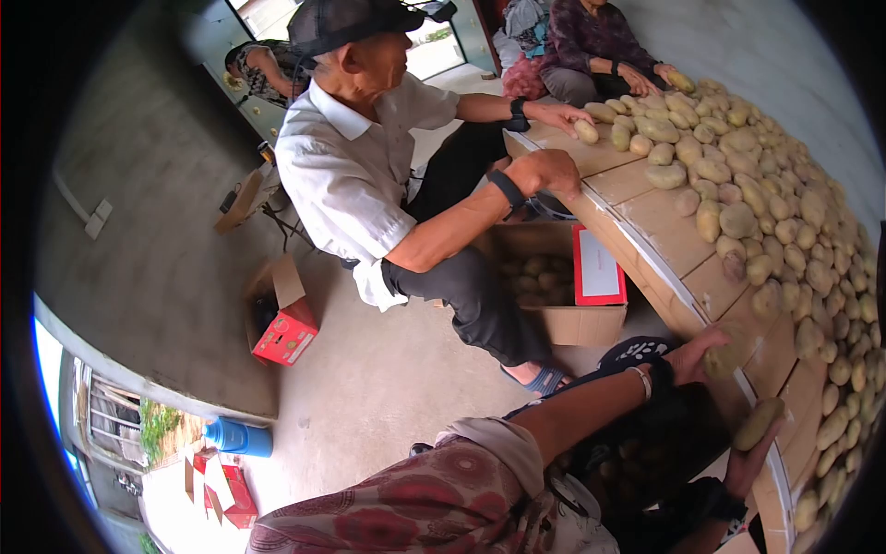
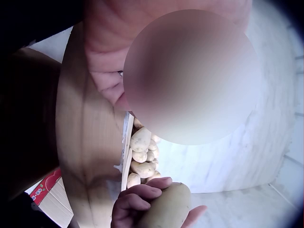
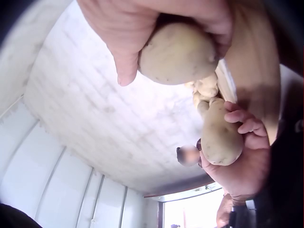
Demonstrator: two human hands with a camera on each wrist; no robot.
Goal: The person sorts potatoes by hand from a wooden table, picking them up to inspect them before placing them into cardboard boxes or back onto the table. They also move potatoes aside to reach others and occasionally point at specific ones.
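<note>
My left hand point(image 1: 694, 358) grips a pale potato at the table's edge; the right wrist view shows this potato point(image 3: 221, 135) in the curled fingers of the left hand point(image 3: 249, 164). Just nearer to me, my right hand point(image 1: 752, 462) holds another oval potato point(image 1: 759, 423). From the right wrist, the right hand point(image 3: 123, 26) has thumb and fingers round its potato point(image 3: 178, 54). In the left wrist view a blurred disc hides much of the left hand point(image 2: 109, 42), while the right hand point(image 2: 130, 204) with its potato point(image 2: 168, 209) shows below.
A large potato heap point(image 1: 738, 175) covers the far side of the cardboard-topped table point(image 1: 655, 217). Across from me, a person in a white shirt point(image 1: 341, 175) touches a potato; another person point(image 1: 591, 46) sits beyond. An open box point(image 1: 577, 325) with potatoes stands below the edge.
</note>
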